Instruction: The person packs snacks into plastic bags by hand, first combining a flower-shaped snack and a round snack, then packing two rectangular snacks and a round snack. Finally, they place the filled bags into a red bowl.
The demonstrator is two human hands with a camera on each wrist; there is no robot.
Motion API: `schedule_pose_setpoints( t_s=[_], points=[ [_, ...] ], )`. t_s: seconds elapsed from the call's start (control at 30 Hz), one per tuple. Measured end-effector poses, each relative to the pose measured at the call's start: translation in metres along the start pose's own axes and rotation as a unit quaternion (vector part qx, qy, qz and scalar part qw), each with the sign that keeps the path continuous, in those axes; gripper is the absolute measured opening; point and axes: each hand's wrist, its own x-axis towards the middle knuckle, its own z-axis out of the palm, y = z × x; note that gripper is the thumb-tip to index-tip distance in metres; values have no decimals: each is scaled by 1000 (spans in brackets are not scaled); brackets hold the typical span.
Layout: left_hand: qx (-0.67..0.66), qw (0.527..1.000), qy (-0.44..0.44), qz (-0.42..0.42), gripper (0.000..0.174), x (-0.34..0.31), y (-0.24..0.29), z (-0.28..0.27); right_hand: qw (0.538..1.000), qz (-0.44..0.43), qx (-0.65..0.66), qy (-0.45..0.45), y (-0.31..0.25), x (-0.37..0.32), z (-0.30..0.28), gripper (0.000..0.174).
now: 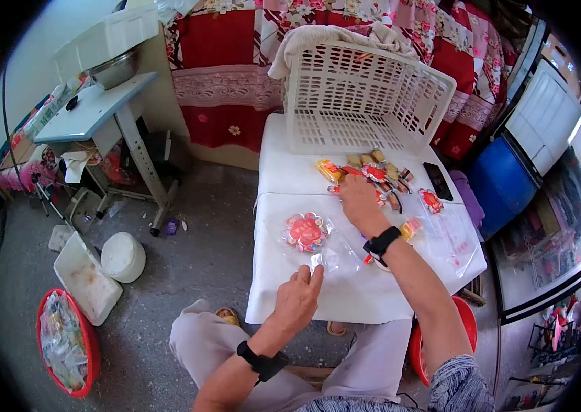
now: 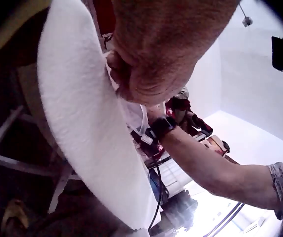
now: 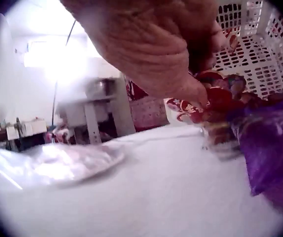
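In the head view, a clear plastic bag [image 1: 331, 257] lies on the white-covered table, with a red, flower-shaped printed piece [image 1: 305, 232] in its upper left part. My left hand [image 1: 295, 300] pinches the bag's near edge, its index finger pointing forward. My right hand [image 1: 362, 202] reaches into a pile of small wrapped snacks [image 1: 376, 172]. In the right wrist view, its thumb is right at a red packet [image 3: 219, 98], while the other fingers curl behind; I cannot tell whether they grip it. A purple packet [image 3: 267, 143] is close by that hand.
A white plastic basket [image 1: 366, 96] lies on its side behind the snacks. A dark phone [image 1: 438, 180] and a red snack packet [image 1: 430, 201] lie at the right. Below the table stands a red bucket [image 1: 465, 329]; a red basin [image 1: 91, 343] of plastic wrappers is on the floor at left.
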Motion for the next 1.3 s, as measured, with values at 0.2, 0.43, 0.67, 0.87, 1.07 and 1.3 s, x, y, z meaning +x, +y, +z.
schedule_pose_setpoints(
  t_s=[0.2,0.43,0.67,0.87,1.07,1.3],
  points=[
    [-6,999,30,-31,17,1,5,6,975,115,161,104,28,-59,-77,14],
    [-48,993,97,-39,14,-1,-2,12,931,75,315,168,-15,-187,-112,18],
    [-44,993,110,-9,8,0,0,9,944,77,311,73,-26,-243,-91,29],
    [-40,994,106,-6,7,1,0,11,946,256,198,9,-51,-212,-88,57],
    [-41,995,94,-14,6,-1,-2,11,936,207,277,64,-50,-226,-64,33],
    [-57,992,112,-21,7,-1,-4,14,741,321,584,-80,-44,-238,-83,16]
  ],
)
